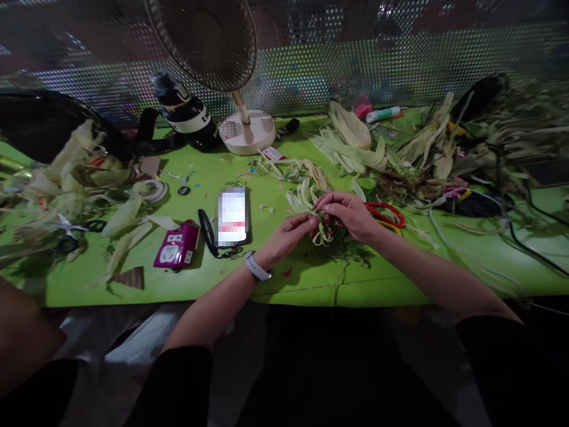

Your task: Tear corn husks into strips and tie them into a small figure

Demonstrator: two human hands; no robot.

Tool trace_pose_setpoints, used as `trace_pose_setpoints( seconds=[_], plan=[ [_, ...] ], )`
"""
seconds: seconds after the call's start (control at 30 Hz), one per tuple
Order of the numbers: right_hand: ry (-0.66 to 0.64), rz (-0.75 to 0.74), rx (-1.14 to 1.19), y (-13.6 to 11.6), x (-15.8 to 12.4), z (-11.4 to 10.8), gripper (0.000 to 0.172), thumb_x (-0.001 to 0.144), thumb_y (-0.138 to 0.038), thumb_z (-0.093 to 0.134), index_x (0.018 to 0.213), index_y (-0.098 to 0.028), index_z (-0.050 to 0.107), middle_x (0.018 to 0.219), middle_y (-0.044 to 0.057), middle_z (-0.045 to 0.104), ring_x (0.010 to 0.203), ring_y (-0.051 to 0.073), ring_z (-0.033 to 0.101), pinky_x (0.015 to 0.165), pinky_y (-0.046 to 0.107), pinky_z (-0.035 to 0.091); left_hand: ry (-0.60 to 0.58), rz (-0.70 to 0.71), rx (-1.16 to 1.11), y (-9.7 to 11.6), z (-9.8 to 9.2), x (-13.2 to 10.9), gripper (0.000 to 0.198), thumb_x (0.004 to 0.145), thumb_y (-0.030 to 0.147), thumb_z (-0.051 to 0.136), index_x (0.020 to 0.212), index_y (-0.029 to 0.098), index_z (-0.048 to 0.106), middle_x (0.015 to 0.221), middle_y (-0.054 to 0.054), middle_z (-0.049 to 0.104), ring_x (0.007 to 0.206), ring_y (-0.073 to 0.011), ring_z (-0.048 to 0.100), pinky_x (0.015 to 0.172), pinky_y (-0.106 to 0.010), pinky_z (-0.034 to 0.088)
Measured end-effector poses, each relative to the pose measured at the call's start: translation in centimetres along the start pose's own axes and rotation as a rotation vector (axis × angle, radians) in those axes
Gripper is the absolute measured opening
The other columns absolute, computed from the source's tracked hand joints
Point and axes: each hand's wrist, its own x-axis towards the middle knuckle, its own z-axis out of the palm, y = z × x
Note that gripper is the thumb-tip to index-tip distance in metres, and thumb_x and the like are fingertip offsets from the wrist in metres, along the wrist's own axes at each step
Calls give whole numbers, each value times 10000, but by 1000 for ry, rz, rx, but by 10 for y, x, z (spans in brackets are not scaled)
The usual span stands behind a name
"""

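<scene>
With left hand (296,231) and right hand (347,213) close together, pinching thin husk strips (322,236) between the fingertips; holding them over the green table (306,290), near its front edge, right of the lit phone (233,216) and left of a red loop (397,210).

A fan (211,44) stands beside a bottle (189,112).
</scene>
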Motion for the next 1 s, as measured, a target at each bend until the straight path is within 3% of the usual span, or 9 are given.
trace_pose_setpoints(
  seconds=[0.1, 0.23, 0.43, 0.6, 0.73, 0.87, 1.0],
  plan=[
    [-14, 1, 3, -1, 0, 0, 158, 691, -317, 706, 716, -174, 641, 645, -20, 628, 486, 59, 489, 416, 179, 296, -18, -41, -108, 0, 2, 1, 448, 759, 588, 784, 747, 168, 629, 707, 10, 601, 673, -104, 523, 711, -266, 444],
    [-10, 6, 25, 0, 0, -1, 154, 688, -310, 701, 714, -175, 634, 639, -19, 627, 489, 62, 494, 405, 178, 284, 39, -38, -191, 1, 0, 2, 401, 766, 543, 794, 762, 179, 624, 714, 15, 621, 678, -105, 548, 726, -271, 452],
    [-8, 13, 36, 0, 0, 0, 149, 684, -300, 719, 716, -175, 646, 725, -7, 675, 503, 53, 510, 414, 174, 328, -12, -173, -198, -4, 0, 2, 557, 831, 732, 598, 765, 180, 627, 698, -5, 605, 628, -122, 521, 611, -286, 407],
    [-21, 15, 33, -2, -1, 0, 142, 674, -292, 716, 709, -174, 646, 679, -17, 653, 473, 47, 488, 401, 170, 306, -80, -113, -147, -2, 2, 0, 454, 770, 590, 775, 761, 167, 610, 671, 24, 574, 606, -83, 483, 631, -258, 399],
    [-16, 59, 142, -2, 0, 0, 137, 658, -269, 700, 685, -175, 605, 796, 2, 698, 475, 38, 503, 408, 174, 353, -15, -102, -222, -3, -1, -1, 417, 782, 552, 779, 768, 182, 587, 689, 29, 573, 613, -82, 487, 624, -253, 400],
    [-40, 116, 290, -1, 1, 0, 100, 643, -221, 652, 664, -180, 563, 784, -15, 692, 404, 17, 400, 387, 184, 371, 5, -144, -298, -3, -2, 0, 434, 733, 549, 824, 792, 186, 592, 714, 35, 558, 613, -74, 479, 586, -237, 377],
    [-159, 203, 384, -3, 0, -1, 80, 694, -216, 614, 729, -188, 547, 750, -49, 664, 348, 6, 271, 353, 185, 344, -2, -155, -348, -2, -1, 1, 442, 704, 536, 854, 783, 185, 598, 715, 39, 542, 619, -67, 474, 588, -231, 379]
  ],
)
